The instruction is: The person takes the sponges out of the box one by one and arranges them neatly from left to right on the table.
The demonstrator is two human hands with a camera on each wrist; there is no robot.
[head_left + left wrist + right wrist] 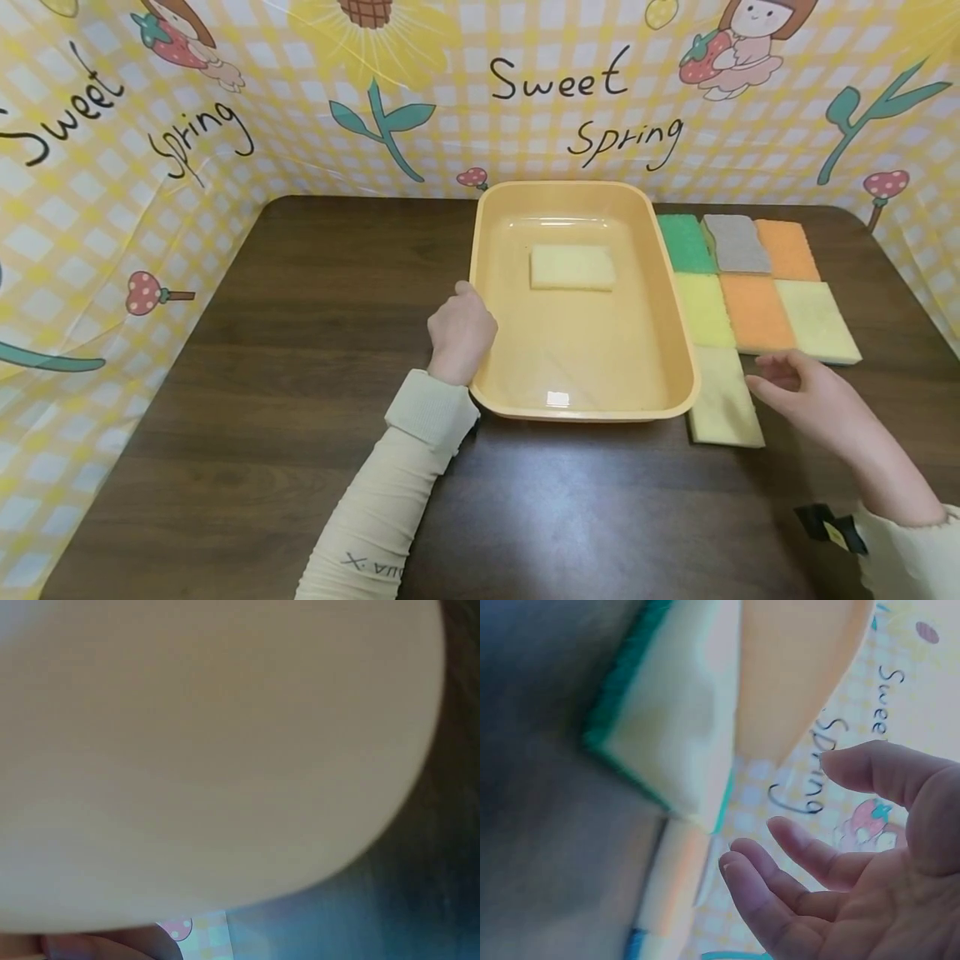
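My left hand (461,332) grips the left rim of a pale orange plastic basin (585,404). The basin's wall (225,750) fills most of the left wrist view, with a bit of my fingers (105,946) showing below it. Inside the basin a pale yellow sponge (572,267) lies flat. My right hand (817,396) hovers beside a pale yellow sponge (723,400) at the basin's right front corner, fingers relaxed and holding nothing. The right wrist view shows that sponge's green scouring layer (634,675) and my loosely spread fingers (810,862).
Right of the basin, more sponges lie side by side: a green one (684,243), a grey one (738,244), orange ones (757,312) and yellow ones (817,321). Dark wooden tabletop (322,333) extends leftward. A yellow checked cloth (420,158) hangs behind the table.
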